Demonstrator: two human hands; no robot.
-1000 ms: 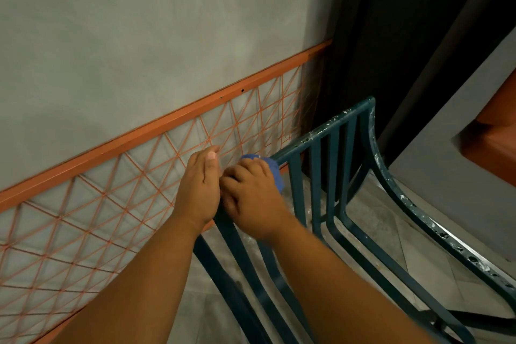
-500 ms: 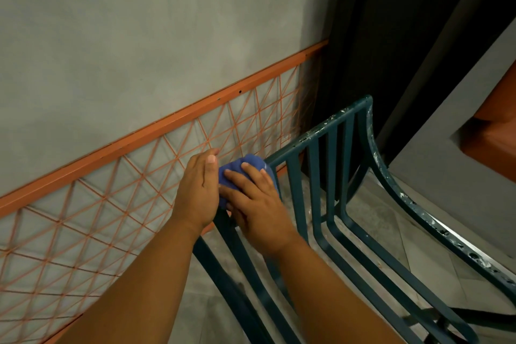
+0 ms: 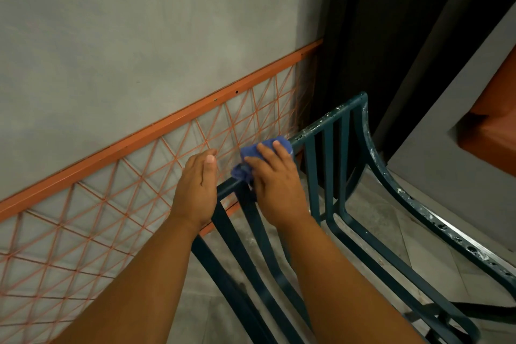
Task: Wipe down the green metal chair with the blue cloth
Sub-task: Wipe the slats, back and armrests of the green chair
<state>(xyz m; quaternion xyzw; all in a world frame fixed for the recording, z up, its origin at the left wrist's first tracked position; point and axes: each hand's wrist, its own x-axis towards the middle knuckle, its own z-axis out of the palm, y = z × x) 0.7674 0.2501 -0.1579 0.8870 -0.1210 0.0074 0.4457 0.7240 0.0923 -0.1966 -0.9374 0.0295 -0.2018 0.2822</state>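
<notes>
Slid further right along the top rail, blue cloth (image 3: 265,151) under my right hand (image 3: 275,184) (fingers flat, pressing), left hand (image 3: 196,190) gripping green chair (image 3: 329,131) rail's end beside it, orange lattice (image 3: 111,204) behind

Indoor corner — grey wall (image 3: 125,50), tiled floor (image 3: 391,232).

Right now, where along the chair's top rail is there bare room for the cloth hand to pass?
The top rail is bare from the blue cloth to the far corner post. A short bare stretch lies between the left hand and right hand. The near end is crowded by both hands.
</notes>
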